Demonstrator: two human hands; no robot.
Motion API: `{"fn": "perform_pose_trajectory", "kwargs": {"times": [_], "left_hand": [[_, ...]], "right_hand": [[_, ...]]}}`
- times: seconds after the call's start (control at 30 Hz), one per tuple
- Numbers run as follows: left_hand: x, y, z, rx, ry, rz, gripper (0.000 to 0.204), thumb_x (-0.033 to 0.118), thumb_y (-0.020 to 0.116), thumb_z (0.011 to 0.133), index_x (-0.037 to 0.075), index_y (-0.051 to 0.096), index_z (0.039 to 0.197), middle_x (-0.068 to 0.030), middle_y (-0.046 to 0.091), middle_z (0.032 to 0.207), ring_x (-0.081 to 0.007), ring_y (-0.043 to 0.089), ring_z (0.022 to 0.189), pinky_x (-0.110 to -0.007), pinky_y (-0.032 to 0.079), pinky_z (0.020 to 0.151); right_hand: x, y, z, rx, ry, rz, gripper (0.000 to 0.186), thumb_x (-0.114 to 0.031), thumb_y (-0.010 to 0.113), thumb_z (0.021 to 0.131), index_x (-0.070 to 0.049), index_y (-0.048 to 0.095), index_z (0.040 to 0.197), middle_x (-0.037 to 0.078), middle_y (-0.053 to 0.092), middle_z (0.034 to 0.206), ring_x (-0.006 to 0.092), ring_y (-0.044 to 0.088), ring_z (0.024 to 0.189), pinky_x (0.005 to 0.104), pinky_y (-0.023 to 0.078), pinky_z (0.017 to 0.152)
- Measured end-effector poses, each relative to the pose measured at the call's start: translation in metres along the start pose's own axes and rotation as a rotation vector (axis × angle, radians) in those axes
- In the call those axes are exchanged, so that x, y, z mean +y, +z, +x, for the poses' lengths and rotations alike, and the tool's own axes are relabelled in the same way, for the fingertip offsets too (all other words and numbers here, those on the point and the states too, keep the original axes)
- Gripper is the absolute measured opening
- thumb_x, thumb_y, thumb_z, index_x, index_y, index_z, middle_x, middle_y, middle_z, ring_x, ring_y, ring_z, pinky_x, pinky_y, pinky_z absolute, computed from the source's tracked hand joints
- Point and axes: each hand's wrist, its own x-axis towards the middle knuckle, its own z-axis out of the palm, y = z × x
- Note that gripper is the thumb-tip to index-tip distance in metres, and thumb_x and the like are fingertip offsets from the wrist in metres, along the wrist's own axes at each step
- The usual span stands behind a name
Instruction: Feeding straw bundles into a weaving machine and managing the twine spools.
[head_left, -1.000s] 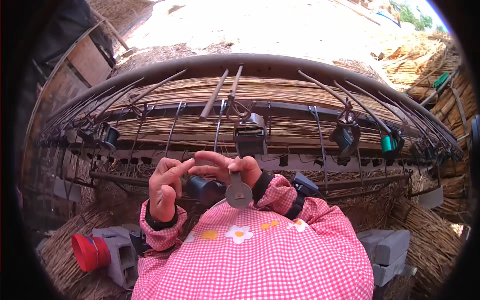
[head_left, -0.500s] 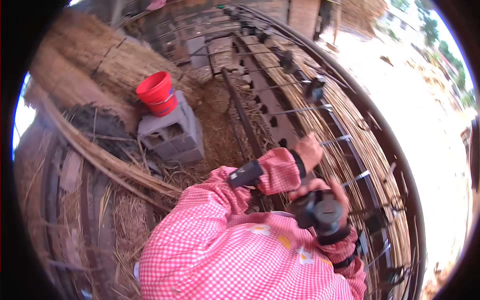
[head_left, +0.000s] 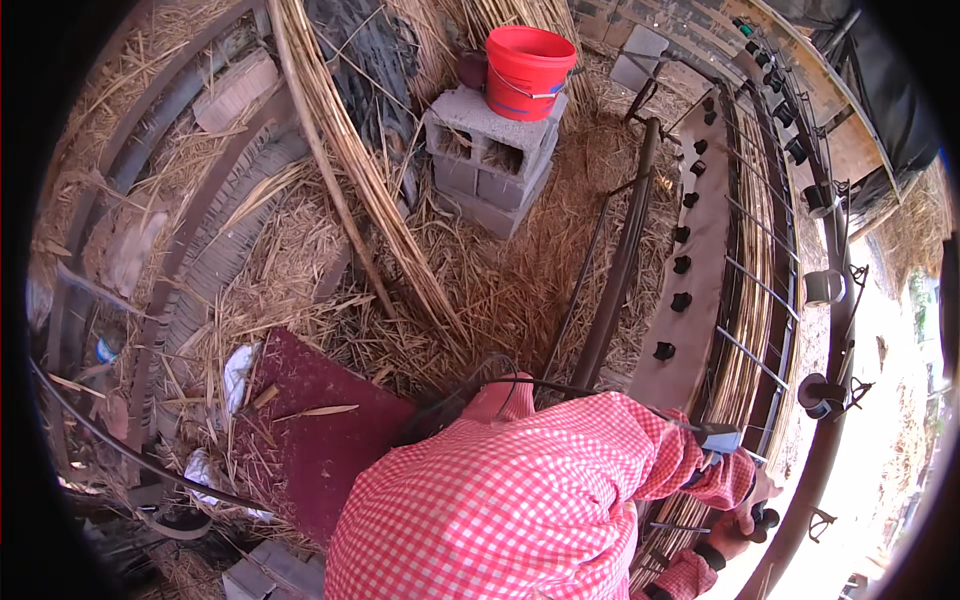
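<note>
Both my hands are at the lower right, over the long frame that holds a strip of straw stalks (head_left: 762, 300). My right hand (head_left: 729, 538) closes round a small black spool-like piece (head_left: 765, 524). My left hand (head_left: 766, 487) is just above it, close to the same piece; glare washes out its fingers. Thin metal rods (head_left: 752, 358) cross the stalks beside my left sleeve. Similar dark cylinders (head_left: 824, 288) hang along the curved outer pipe (head_left: 838, 372).
A red bucket (head_left: 530, 72) stands on grey hollow blocks (head_left: 487, 185). A brown pipe rail (head_left: 622, 270) runs beside a plank with black knobs (head_left: 680, 301). Long stalks (head_left: 375, 200) lean at the left, and a maroon board (head_left: 320, 430) lies on scattered straw.
My view has swung, putting the bucket and frame in different places. My hands now sit lower and farther right; the dark cylinders that my right hand held appear as a smaller black piece.
</note>
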Motion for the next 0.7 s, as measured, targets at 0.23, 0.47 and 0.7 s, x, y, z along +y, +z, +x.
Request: {"fn": "perform_pose_trajectory", "kwargs": {"times": [0.23,0.47,0.7], "left_hand": [[0.004,-0.025,-0.013,-0.053,0.250,0.874,0.051,0.028,0.068,0.054,0.003,0.049,0.094,-0.0135,0.054,0.082,-0.0302,0.055,0.077,-0.038,0.044,0.071],[0.009,-0.055,-0.117,-0.244,0.378,1.239,0.058,0.026,0.063,0.064,0.013,0.042,0.117,-0.0127,0.053,0.087,-0.0254,0.055,0.072,-0.035,0.048,0.062],[0.047,-0.147,-0.241,-0.118,-0.167,1.063,0.059,0.029,0.066,0.066,0.014,0.041,0.118,-0.0121,0.056,0.086,-0.0236,0.058,0.077,-0.038,0.046,0.070]], "right_hand": [[-0.045,0.011,-0.055,-0.265,0.176,0.508,0.027,-0.012,0.048,0.082,0.004,0.049,0.104,0.010,0.057,0.095,0.0165,0.053,0.087,0.0244,0.040,0.076],[0.010,-0.022,0.040,0.123,-0.555,-0.806,0.023,-0.016,0.042,0.079,0.000,0.055,0.069,0.017,0.056,0.071,0.0323,0.052,0.064,0.0408,0.040,0.059],[0.061,-0.006,0.057,0.374,-0.688,-0.655,0.021,-0.020,0.055,0.075,0.000,0.055,0.069,0.011,0.056,0.063,0.0234,0.052,0.057,0.0364,0.040,0.056]]}}
